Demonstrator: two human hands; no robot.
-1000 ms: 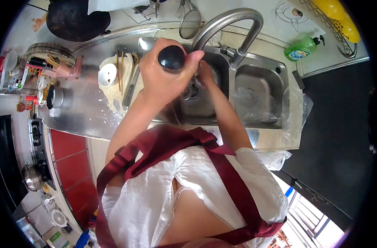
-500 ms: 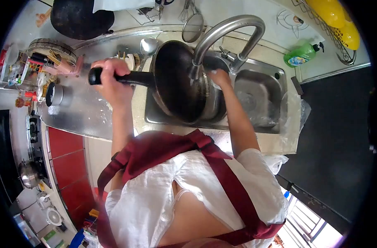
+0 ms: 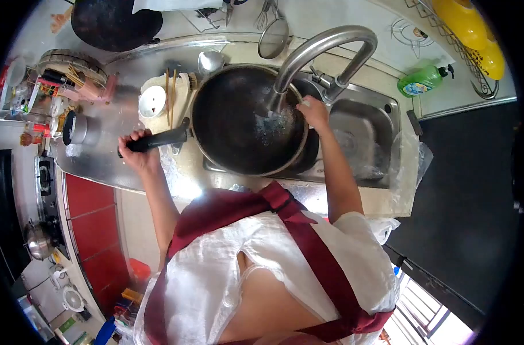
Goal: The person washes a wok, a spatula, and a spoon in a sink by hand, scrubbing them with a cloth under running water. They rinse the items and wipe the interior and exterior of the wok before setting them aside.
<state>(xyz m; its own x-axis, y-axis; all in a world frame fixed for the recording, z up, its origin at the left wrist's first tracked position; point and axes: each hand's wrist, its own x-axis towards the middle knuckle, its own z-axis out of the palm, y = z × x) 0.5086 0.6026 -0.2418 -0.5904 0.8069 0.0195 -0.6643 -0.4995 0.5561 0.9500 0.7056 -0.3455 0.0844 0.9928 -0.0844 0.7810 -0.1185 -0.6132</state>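
A dark wok lies nearly level over the left basin, its open side facing up, with water running into it from the curved faucet. My left hand is wrapped round the wok's black handle. At the wok's right rim is my right hand, fingers closed on something pale and small, perhaps a cloth or sponge, too hidden to name.
Left of the wok, a white bowl and chopsticks rest on a board. The right basin holds clear plastic. A green soap bottle stands behind it. A strainer hangs at the back.
The wok has gone from steeply tilted to nearly level, with its handle lower and nearer me. My left hand moved down with it. The bowl and chopsticks are now visible.
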